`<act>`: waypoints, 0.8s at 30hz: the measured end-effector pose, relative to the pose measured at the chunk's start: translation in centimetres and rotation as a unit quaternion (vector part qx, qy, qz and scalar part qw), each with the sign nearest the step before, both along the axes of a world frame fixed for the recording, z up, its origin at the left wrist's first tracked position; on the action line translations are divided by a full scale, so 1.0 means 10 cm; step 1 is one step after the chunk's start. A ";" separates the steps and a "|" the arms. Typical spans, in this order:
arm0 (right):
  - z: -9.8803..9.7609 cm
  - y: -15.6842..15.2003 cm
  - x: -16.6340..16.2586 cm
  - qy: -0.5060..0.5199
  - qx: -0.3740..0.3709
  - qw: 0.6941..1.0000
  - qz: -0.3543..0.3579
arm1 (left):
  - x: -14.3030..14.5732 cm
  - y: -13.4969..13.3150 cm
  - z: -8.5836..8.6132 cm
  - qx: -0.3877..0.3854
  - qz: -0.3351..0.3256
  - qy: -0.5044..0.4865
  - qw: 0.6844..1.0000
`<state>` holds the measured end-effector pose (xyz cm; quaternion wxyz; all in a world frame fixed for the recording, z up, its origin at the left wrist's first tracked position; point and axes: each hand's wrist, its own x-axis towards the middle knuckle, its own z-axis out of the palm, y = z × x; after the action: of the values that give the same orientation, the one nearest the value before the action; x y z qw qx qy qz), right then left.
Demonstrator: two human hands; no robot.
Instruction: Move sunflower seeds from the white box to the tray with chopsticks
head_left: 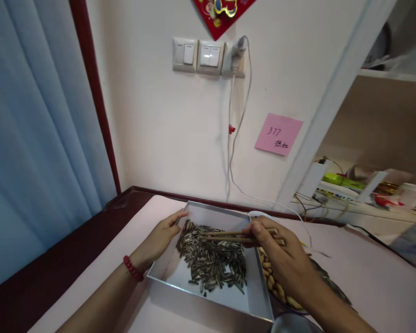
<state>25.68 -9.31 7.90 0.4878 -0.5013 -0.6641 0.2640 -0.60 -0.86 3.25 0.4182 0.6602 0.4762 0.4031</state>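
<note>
A white box without a lid holds a heap of striped sunflower seeds. My left hand grips the box's left wall, the thumb on the inner side and a finger along the rim. A red bead bracelet circles that wrist. My right hand is closed around a pair of wooden chopsticks. Their tips point left, over or at the upper part of the seeds; I cannot tell whether a seed is between them.
Right of the box, partly covered by my right arm, are peanuts in a dish and more seeds. A bowl is cut off below. A white cable hangs from the wall socket. Shelves stand right, a blue curtain left.
</note>
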 end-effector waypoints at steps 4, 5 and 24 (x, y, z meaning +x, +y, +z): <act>-0.06 0.18 -0.20 -0.042 0.007 0.999 0.023 | -0.01 0.02 -0.06 -0.018 -0.012 -0.014 1.000; -0.07 0.22 -0.24 -0.046 0.007 0.998 0.031 | -0.02 0.02 -0.07 -0.018 -0.014 -0.018 1.000; -0.18 0.52 -0.51 -0.080 0.021 0.995 0.054 | -0.01 -0.01 -0.11 -0.030 -0.012 -0.054 0.998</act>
<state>20.56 -4.14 6.11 0.4281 -0.4738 -0.7328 0.2352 -0.72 -0.96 2.18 0.4677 0.6300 0.4572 0.4187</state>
